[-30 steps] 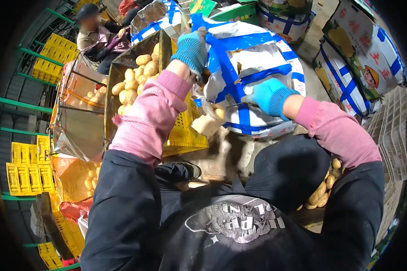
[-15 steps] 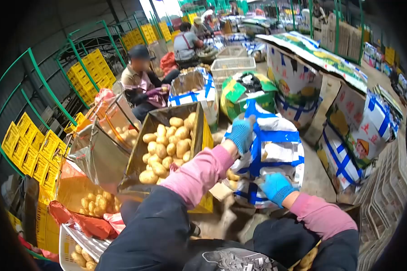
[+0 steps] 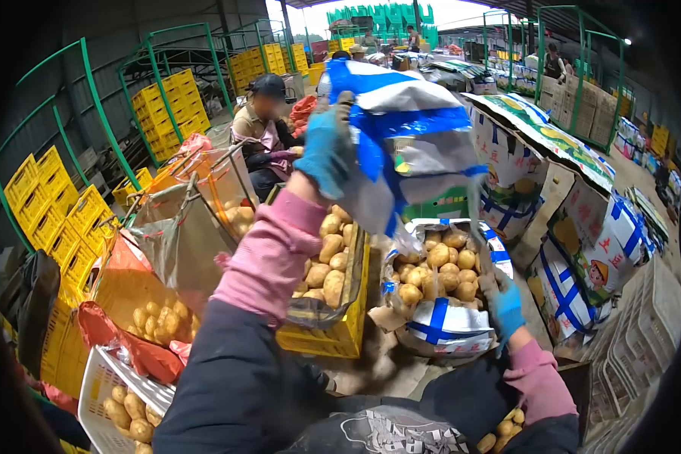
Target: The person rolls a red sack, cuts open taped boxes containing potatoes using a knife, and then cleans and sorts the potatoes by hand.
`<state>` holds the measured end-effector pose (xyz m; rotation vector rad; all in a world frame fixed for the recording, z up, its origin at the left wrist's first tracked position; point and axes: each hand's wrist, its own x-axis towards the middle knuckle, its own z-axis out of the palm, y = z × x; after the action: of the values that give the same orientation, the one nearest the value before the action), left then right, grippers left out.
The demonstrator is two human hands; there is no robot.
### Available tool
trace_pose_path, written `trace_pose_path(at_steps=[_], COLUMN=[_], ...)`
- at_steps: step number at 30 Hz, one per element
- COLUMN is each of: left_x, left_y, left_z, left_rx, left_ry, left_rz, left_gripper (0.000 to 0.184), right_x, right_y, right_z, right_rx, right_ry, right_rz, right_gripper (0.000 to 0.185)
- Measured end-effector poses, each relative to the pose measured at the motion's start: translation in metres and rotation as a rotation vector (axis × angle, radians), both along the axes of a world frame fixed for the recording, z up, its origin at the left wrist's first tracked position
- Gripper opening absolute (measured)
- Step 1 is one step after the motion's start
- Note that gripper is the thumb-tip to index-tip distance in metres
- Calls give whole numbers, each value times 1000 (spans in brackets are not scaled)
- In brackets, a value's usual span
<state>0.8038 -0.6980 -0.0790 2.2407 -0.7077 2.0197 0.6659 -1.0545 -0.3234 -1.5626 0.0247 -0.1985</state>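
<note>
Potato-filled carton (image 3: 446, 333): sits open just left of right hand (image 3: 508, 306) (the nearer one, grip impossible to tell), below blue-taped cover (image 3: 425, 121), held up in closed left hand (image 3: 325, 155).

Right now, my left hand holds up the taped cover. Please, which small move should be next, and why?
I would probably bring the left hand and the taped cover a little further away from the round box. The potatoes inside show, but the cover's lower edge hangs close to the box's far side, and the right hand is at its right rim.
</note>
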Motion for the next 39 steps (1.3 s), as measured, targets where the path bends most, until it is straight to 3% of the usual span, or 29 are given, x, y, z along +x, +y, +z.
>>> trace_pose_path(at_steps=[1, 2, 3, 4, 7, 8, 11, 12, 13, 14, 15, 17, 18, 19, 20, 21, 23, 24, 25, 27, 29, 30, 32, 33, 34, 35, 36, 38, 39], left_x=[-24, -41, -59, -75, -135, -151, -183, -184, -186, -181, -157, -174, -162, -170, -180, -193, -219, -222, -226, -215, -224, -228, -272, -276, -282, -301, -332, -378, -404], left_y=[2, 8, 15, 17, 20, 19, 18, 18, 17, 11, 14, 40, 54, 67, 70, 81, 98, 117, 135, 165, 203, 236, 235, 254, 276, 302, 327, 406, 449], left_z=[8, 7, 6, -6, -60, -77, -124, -130, -136, -139, -167, -134, -145, -143, -129, -125, -118, -116, -111, -134, -156, -166, -118, -132, -145, -140, -125, -127, -126], left_rx=[-388, -543, -791, -733, -490, -524, -737, -1038, -1382, -1360, -1233, -1054, -837, -672, -468, -460, -463, -314, -344, -615, -838, -857, -871, -906, -738, -568, -747, -1032, -1098], left_ry=[369, 658, 904, 968, 1064, 1174, 1592, 1693, 1732, 1718, 1629, 1840, 1753, 1574, 1412, 1231, 941, 778, 867, 833, 1142, 1420, 1150, 1120, 979, 796, 835, 330, 155], left_rz=[-629, -985, -1303, -1237, -911, -927, -922, -1051, -1160, -1055, -899, -587, -732, -669, -618, -491, -183, -20, 100, -80, -532, -915, -764, -442, -194, -120, 36, -92, 50], left_gripper=[32, 31, 31, 31, 34, 34, 32, 27, 24, 19, 23, 14, 34, 45, 56, 65, 86, 103, 115, 126, 98, 84, 63, 56, 54, 43, 30, 20, 20], right_x=[-5, -6, -6, -9, 15, 17, 11, 16, 16, 21, -3, 6, 16, 28, 32, 57, 94, 112, 97, 52, 71, 48, -23, -29, -35, -42, -51, -54, -44], right_y=[26, 44, 70, 97, 154, 170, 214, 222, 213, 209, 217, 229, 235, 243, 242, 241, 262, 273, 290, 346, 379, 408, 458, 457, 456, 455, 455, 451, 444], right_z=[25, 30, 47, 57, 33, 30, 17, 0, -15, -22, 7, 13, 18, 24, 24, 13, -2, -9, 7, 23, -8, 12, 67, 75, 82, 89, 95, 92, 77], right_rx=[253, 376, 501, 662, 905, 953, 1016, 885, 127, -633, -423, -394, -445, -494, -227, -426, -299, -233, -344, -18, 429, 488, 494, 383, 270, 159, 186, 208, 205], right_ry=[84, 141, 20, 118, 240, 243, 70, 39, -541, -1073, -806, -593, -732, -870, -633, -777, -631, -560, -606, -447, -75, -33, -28, 31, 90, 146, 158, 203, 239], right_rz=[33, 125, 266, 312, 809, 897, 725, 665, 387, 102, 308, 412, 390, 355, 481, 345, 373, 380, 442, 647, 1022, 1070, 1089, 1091, 1098, 1109, 1040, 952, 930], right_gripper=[20, 18, 23, 31, 57, 66, 62, 51, 51, 52, 55, 50, 55, 60, 65, 65, 52, 46, 44, 39, 34, 34, 37, 38, 39, 40, 40, 42, 43])
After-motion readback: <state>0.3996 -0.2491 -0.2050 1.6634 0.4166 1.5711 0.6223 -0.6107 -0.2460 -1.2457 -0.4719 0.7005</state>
